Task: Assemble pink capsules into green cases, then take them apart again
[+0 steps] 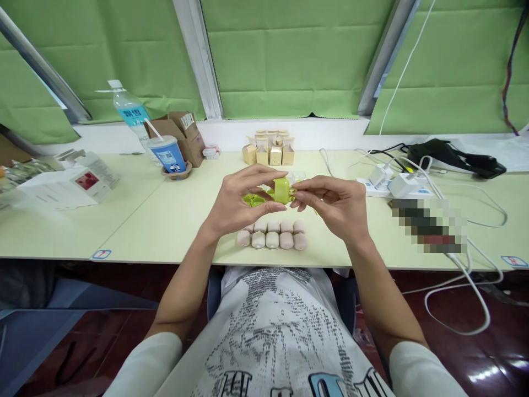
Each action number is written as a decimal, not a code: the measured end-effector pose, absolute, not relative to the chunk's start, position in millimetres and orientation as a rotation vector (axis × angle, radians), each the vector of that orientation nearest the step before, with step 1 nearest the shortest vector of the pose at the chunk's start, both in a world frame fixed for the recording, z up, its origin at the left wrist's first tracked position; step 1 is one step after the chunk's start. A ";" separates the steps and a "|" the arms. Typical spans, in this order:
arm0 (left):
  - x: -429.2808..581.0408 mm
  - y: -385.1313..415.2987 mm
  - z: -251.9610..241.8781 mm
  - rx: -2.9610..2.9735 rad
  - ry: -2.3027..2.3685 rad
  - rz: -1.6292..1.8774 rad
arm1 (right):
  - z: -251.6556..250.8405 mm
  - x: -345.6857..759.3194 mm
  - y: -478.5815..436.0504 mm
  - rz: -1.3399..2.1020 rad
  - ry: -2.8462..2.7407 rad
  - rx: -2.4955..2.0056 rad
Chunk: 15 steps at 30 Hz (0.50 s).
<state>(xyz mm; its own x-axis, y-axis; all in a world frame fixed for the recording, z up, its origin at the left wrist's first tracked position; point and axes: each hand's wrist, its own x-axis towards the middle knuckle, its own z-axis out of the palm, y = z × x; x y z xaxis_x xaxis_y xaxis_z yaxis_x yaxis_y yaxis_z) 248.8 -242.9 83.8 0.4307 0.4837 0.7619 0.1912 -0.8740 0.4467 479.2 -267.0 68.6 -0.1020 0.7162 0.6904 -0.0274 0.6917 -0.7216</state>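
Note:
Above the table, my left hand (243,198) grips a small yellow-green plastic piece (282,191) with rounded edges, thumb below and fingers on top. My right hand (330,204) pinches at the right side of that same piece; whether its fingertips hold a separate part is too small to tell. More yellow-green pieces (254,199) lie behind my left hand, partly covered by it. Nearer to me, two rows of pale pinkish-beige rounded blocks (271,240) stand close together. Clear plastic bits (296,176) show just behind my hands.
Several small open cardboard boxes (268,149) stand at the back. To the left are a blue cup (169,157) with a straw, a water bottle (128,107), a brown carton (188,138) and a white box (74,182). A power strip (397,186) with chargers and loose white cables lies right.

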 end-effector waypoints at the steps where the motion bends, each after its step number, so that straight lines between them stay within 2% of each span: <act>1: 248.4 -242.1 83.7 2.404 0.568 1.414 | 67.8 478.8 -266.6 0.693 -1.556 -0.579; 9: 250.8 -236.4 79.2 2.387 0.472 1.375 | 67.7 477.6 -263.2 0.706 -1.560 -0.587; 15: 256.6 -234.7 76.4 2.166 0.439 1.185 | 69.5 492.9 -249.9 1.021 -1.534 -0.683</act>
<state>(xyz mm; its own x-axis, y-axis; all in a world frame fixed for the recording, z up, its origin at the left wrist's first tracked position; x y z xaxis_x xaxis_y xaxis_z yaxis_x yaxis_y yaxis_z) 256.6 -234.7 76.4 0.5413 0.5531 0.6333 -0.0065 -0.7504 0.6610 492.9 -249.9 69.5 -0.2172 0.8551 0.4707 -0.1037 0.4593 -0.8822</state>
